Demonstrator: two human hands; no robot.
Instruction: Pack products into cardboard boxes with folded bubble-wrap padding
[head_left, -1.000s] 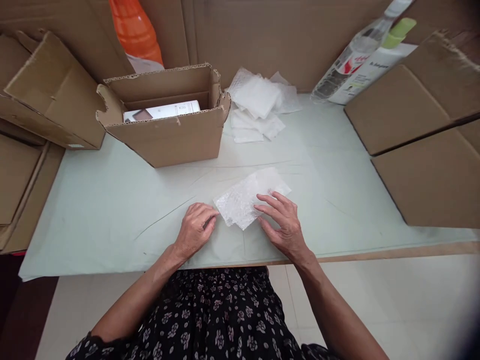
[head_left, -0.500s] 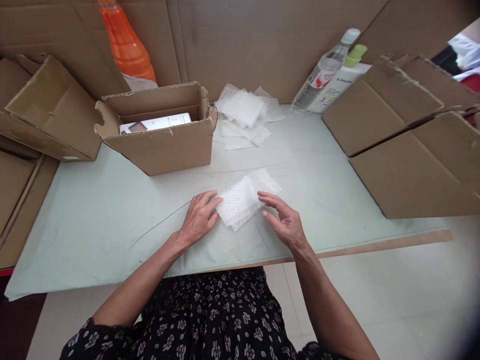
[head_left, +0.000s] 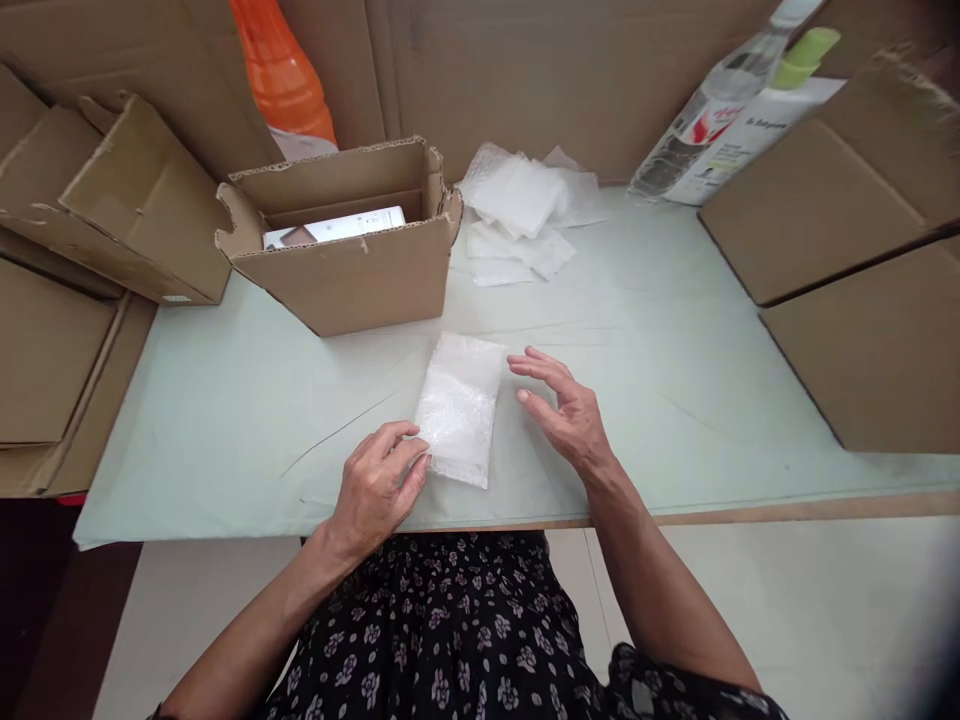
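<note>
A clear bubble wrap pouch (head_left: 463,405) lies flat on the pale green cloth in front of me, its long sides running away from me. At its lower left edge, my left hand (head_left: 381,487) has thumb and fingers drawn together on the plastic. To the right of the pouch hovers my right hand (head_left: 562,415), open, with fingers stretched toward the pouch's upper right edge and a small gap between. Nothing is in that hand. Whether anything sits inside the pouch, I cannot tell.
Behind the pouch stands an open cardboard box (head_left: 360,285) holding a white printed carton (head_left: 337,228). More bubble wrap pieces (head_left: 517,205) are piled at the back. Cardboard boxes flank both sides (head_left: 877,340). An orange bottle (head_left: 289,80), a clear bottle (head_left: 697,125) and a white tube (head_left: 750,130) stand behind.
The pouch has turned from a slant to nearly upright in my view and now lies flatter. My left hand has come nearer to me; my right hand stays beside the pouch, open.
</note>
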